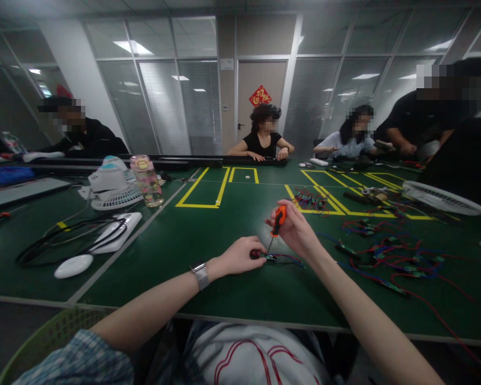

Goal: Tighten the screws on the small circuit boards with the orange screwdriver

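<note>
My right hand (294,227) is closed around an orange-handled screwdriver (278,220), held almost upright with its tip pointing down. The tip meets a small green circuit board with red and blue wires (273,258) lying on the green table (224,230). My left hand (238,255), with a watch on its wrist, pinches that small part at its left end and holds it against the table. Both forearms reach in from the bottom of the view.
A heap of wired boards (388,256) lies to the right. On the left are a white fan (112,184), a bottle (147,181), black cables (70,235) and a white oval device (74,266). Other people sit around the far and right sides.
</note>
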Demonstrator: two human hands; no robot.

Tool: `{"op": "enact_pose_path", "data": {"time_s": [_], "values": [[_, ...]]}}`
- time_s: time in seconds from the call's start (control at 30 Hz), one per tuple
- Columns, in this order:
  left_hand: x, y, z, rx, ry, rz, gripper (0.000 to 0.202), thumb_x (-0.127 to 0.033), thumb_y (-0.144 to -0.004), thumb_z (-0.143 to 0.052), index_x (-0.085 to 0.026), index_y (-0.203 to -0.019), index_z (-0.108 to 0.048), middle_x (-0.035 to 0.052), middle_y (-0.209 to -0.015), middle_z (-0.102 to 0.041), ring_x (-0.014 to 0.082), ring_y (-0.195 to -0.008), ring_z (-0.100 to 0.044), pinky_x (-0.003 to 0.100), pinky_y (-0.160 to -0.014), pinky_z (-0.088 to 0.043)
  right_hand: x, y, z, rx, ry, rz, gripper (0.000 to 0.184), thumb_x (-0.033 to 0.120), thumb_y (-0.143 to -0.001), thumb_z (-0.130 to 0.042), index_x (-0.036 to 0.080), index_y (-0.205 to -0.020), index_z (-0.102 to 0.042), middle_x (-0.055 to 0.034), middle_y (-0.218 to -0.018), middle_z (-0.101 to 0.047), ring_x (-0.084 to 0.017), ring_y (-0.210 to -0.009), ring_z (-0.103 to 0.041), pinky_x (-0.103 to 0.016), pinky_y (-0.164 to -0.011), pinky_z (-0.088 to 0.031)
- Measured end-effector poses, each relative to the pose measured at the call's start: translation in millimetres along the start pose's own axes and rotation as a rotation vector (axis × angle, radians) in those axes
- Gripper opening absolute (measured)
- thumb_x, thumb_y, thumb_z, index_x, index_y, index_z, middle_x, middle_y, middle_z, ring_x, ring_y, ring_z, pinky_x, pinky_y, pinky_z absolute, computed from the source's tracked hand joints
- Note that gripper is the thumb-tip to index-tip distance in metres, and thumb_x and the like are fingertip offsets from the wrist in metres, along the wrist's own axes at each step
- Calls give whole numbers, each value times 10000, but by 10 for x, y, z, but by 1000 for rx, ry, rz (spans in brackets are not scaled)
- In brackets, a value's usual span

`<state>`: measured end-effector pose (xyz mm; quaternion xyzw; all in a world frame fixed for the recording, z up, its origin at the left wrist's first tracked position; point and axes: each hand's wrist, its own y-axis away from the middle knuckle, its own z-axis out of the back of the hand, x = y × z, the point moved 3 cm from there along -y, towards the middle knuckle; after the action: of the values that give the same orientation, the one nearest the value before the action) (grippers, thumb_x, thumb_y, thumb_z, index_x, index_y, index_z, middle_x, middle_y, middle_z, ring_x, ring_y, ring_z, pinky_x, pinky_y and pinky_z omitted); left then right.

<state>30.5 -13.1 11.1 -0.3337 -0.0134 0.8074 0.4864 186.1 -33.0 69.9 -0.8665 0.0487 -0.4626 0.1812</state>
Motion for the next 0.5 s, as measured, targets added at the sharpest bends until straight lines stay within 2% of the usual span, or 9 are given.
{"op": "enact_pose_path", "data": {"time_s": [0.13, 0.33, 0.5], "values": [[5, -2, 3, -4, -4, -5, 161, -262, -845, -665, -156, -938, -742, 38, -889, -634, 119, -743, -582, 217, -689, -451, 4, 3, -19, -3, -35, -23, 221, 446, -767, -768, 258, -848, -685, 30, -738, -677, -93, -671, -613, -269, -822, -546], [22, -6, -7, -1, -6, 1, 170, -274, -843, -663, -156, -938, -741, 43, -895, -640, 126, -756, -593, 219, -694, -456, 12, 5, 7, -88, -28, 43, 265, 381, -640, -871, 240, -783, -698, 31, -886, -657, -104, -788, -601, -304, -855, -558], [24, -3, -8, 0, -8, 5, 163, -269, -838, -668, -162, -937, -740, 35, -876, -632, 120, -738, -584, 216, -678, -448, 8, -5, 34, -98, -8, 44, 248, 381, -658, -860, 248, -801, -709, 40, -802, -643, -96, -742, -594, -310, -873, -552]]}}
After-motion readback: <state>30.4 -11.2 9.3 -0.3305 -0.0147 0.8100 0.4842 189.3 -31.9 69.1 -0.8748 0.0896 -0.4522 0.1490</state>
